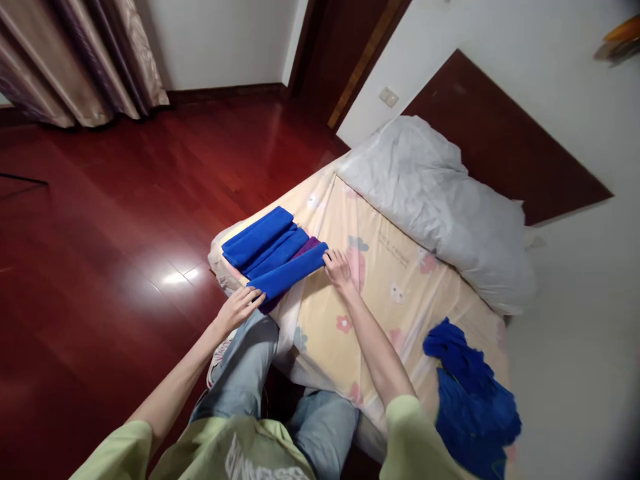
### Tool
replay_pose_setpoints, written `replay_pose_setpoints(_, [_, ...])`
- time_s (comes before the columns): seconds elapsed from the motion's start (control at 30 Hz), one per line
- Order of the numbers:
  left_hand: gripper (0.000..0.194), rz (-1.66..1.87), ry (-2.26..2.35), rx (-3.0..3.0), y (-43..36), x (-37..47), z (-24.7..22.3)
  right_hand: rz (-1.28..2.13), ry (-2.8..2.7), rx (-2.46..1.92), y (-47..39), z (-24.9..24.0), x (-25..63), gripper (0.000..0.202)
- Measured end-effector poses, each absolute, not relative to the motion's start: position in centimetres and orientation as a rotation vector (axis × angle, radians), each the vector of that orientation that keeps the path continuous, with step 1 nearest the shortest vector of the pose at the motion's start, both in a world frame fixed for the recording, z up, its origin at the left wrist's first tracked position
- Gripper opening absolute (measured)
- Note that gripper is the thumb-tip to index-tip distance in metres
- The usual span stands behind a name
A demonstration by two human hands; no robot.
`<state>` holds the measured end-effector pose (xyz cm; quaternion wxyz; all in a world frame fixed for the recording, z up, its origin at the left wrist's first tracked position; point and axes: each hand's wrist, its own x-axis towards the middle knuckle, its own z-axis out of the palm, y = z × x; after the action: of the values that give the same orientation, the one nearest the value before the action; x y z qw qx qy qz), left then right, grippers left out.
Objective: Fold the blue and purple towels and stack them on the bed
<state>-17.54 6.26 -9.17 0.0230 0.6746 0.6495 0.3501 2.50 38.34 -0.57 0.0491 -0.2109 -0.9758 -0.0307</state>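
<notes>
A folded blue towel [290, 270] lies lengthwise between my two hands near the left side of the bed. My left hand [243, 305] grips its near end, and my right hand [338, 268] has its far end under curled fingers. Beneath and beside this towel, a strip of purple cloth [309, 247] shows. More folded blue towels [259, 237] lie just beyond it, side by side and partly overlapping. At the right of the bed sits a crumpled heap of blue cloth [475, 400], apart from both hands.
The bed [325, 333] has a yellow patterned sheet. White pillows [425, 180] rest against the dark headboard [500, 133]. Red-brown wooden floor [125, 220] runs along the left, with curtains [80, 60] and a door [345, 53] behind. My knees are against the bed's near edge.
</notes>
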Motion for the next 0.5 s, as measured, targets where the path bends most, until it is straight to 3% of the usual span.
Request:
replay_pose_setpoints(0.27, [0.036,1.030,2.239,1.937,9.4,-21.9,-9.6,0.156,-2.867,-0.655,42.3,-3.6,-11.6,0.032])
replay_pose_setpoints(0.4, [0.043,0.871,2.363,1.894,9.7,-21.0,-9.2,0.351,-2.790,-0.682,41.0,-5.2,-11.9,0.046])
replay_pose_setpoints(0.5, [0.049,0.879,2.468,1.797,8.8,-18.6,-8.5,0.490,-2.656,-0.768,38.1,-5.6,-7.2,0.055])
